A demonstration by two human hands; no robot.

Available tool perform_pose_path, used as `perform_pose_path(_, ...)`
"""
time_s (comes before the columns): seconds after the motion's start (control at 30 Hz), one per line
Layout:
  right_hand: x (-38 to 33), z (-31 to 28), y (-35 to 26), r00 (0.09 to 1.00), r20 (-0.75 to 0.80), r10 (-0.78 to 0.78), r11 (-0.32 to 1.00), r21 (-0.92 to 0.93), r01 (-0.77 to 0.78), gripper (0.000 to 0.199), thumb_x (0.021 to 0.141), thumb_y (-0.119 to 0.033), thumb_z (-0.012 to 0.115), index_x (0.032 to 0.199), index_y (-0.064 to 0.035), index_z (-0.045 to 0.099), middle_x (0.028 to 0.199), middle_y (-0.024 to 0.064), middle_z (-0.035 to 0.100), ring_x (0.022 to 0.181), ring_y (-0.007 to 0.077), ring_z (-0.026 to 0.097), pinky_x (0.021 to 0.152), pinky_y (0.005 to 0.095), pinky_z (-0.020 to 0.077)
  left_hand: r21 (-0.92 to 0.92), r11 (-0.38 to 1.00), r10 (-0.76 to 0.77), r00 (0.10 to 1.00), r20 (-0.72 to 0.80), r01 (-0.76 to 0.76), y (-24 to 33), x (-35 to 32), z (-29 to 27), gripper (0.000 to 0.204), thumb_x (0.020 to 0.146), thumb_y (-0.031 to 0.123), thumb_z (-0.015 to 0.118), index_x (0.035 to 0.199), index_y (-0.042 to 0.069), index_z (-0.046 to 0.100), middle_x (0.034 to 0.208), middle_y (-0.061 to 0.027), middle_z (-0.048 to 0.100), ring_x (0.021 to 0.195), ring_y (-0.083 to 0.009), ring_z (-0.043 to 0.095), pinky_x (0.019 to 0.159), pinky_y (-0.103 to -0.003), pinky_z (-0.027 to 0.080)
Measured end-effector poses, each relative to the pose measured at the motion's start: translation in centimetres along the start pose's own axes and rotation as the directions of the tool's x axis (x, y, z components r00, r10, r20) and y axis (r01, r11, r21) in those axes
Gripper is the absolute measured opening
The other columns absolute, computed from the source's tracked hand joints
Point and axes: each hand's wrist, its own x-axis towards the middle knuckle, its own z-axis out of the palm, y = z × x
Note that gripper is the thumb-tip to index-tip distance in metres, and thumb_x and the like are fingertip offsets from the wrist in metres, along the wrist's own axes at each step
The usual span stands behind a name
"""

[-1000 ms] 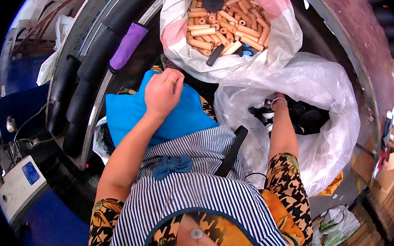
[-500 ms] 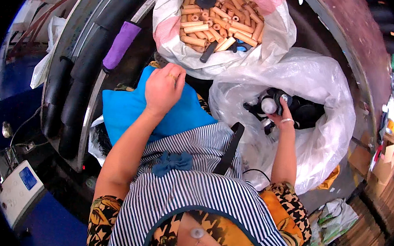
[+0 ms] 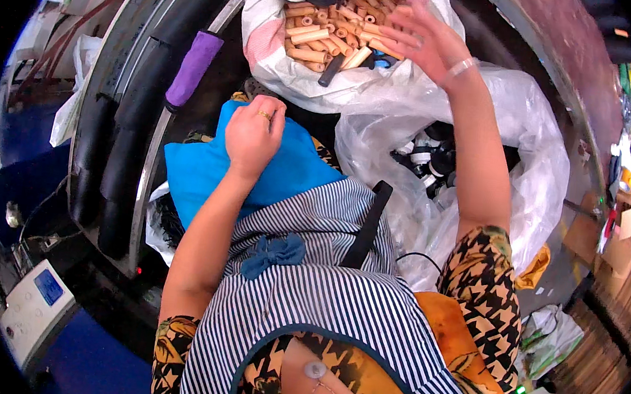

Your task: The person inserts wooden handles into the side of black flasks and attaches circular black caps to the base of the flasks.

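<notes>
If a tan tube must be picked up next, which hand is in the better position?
Probably the right hand: it is open above the white sack, near the tan tubes. The left hand is curled above the blue cloth, farther from them.

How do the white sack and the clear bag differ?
The sack is solid white with pink bands; the clear bag is see-through. The sack holds mostly tan tubes; the clear bag holds black and white pieces. The right hand is over the sack, not the clear bag. Both are open on top.
</notes>
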Motion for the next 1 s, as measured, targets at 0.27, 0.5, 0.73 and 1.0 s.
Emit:
perform_pose_path(0.27, -10.1, -13.1, 18.4, 0.68, -0.432, 0.593, 0.363, -0.61, -0.705, 0.071, 0.077, -0.044, 0.076, 0.131, -0.0046, 0.053, 0.106, 0.016, 0.066, 0.091, 0.0285, 0.067, 0.077, 0.042, 0.0567, -0.009, 0.999, 0.035, 0.999, -0.01, -0.035, 0.0, 0.5, -0.3, 0.008, 0.081, 0.006, 0.069, 0.084, 0.009, 0.062, 0.086, -0.0025, 0.066, 0.069, -0.024, 0.061, 0.061, -0.034, 0.046)
perform_pose_path(0.5, -6.2, -20.5, 29.1, 0.71, -0.587, 0.388, -0.002, -0.771, -0.637, 0.127, 0.054, -0.061, 0.084, 0.153, -0.0101, 0.023, 0.155, 0.024, 0.023, 0.146, 0.0433, 0.012, 0.117, 0.0463, 0.026, 0.022, 0.999, -0.032, 0.999, 0.04, 0.032, 0.0, 0.6, 0.1, 0.005, 0.082, 0.012, 0.068, 0.083, 0.011, 0.063, 0.083, -0.0015, 0.065, 0.066, -0.0256, 0.059, 0.062, -0.034, 0.047)
perform_pose_path(0.73, -7.2, -17.4, 27.2, 0.798, -0.561, 0.219, 0.054, -0.81, -0.584, 0.115, 0.056, -0.066, 0.079, 0.145, -0.0043, 0.039, 0.152, 0.0281, 0.027, 0.142, 0.0427, 0.025, 0.117, 0.042, 0.0246, 0.025, 0.999, -0.023, 0.999, 0.039, 0.022, 0.0, 0.7, 0.3, 0.006, 0.082, 0.011, 0.068, 0.084, 0.01, 0.063, 0.085, -0.0016, 0.065, 0.069, -0.0253, 0.06, 0.063, -0.034, 0.047)
perform_pose_path(1.0, -9.1, -16.6, 28.6, 0.819, -0.571, 0.057, 0.11, -0.812, -0.573, 0.101, 0.061, -0.054, 0.081, 0.142, -0.0065, 0.043, 0.15, 0.0264, 0.032, 0.137, 0.0427, 0.034, 0.113, 0.0495, 0.0295, 0.036, 0.999, -0.012, 0.997, 0.081, 0.009, 0.7, 1.0, 0.5, 0.005, 0.082, 0.012, 0.068, 0.085, 0.01, 0.063, 0.086, -0.0018, 0.066, 0.069, -0.0258, 0.06, 0.064, -0.035, 0.048)
